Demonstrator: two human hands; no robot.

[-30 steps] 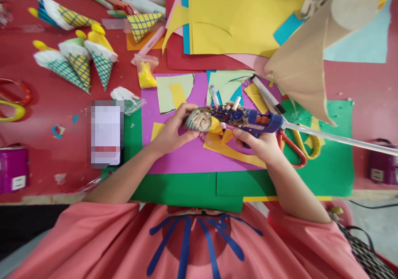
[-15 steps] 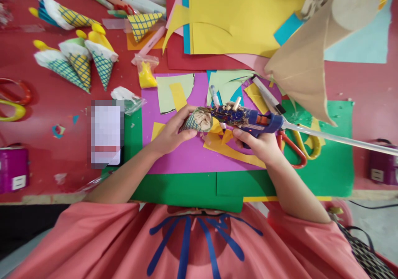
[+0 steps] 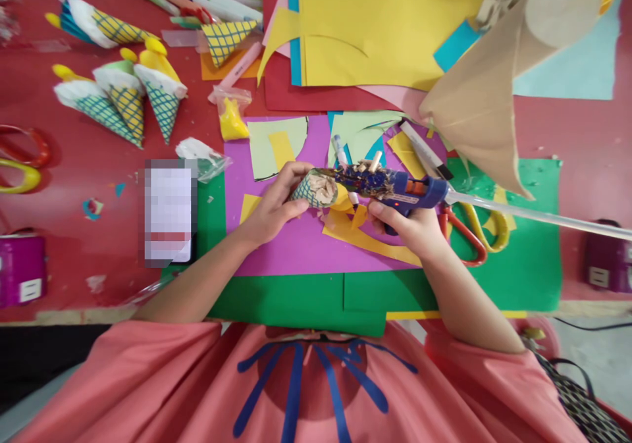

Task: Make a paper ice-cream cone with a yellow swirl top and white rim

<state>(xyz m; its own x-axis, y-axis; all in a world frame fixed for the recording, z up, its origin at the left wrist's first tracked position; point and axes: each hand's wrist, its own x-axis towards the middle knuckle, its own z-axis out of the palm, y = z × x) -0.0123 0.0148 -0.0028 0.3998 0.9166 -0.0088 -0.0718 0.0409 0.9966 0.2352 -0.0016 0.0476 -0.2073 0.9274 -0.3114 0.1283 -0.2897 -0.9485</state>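
My left hand (image 3: pixel 274 206) is closed around a small paper cone (image 3: pixel 312 189) with a blue lattice pattern, its open end stuffed with crumpled tan paper. My right hand (image 3: pixel 412 227) grips a blue hot glue gun (image 3: pixel 395 188) whose nozzle points left and touches the cone's stuffed mouth. A long clear glue stick (image 3: pixel 533 216) pokes out of the gun's back to the right. Both hands hover over a purple sheet (image 3: pixel 291 245) lying on green paper (image 3: pixel 523 265).
Finished paper cones (image 3: pixel 126 97) lie at the upper left on the red table (image 3: pixel 74 180). A phone (image 3: pixel 169 211) rests left of the purple sheet. Scissors (image 3: pixel 474 232) lie right of my right hand. Yellow and red paper sheets (image 3: pixel 385 28) are stacked behind, with a tan roll (image 3: pixel 494 94).
The glue gun and its stick have tilted slightly, the nozzle staying at the cone. The cone has turned a little in my left hand.
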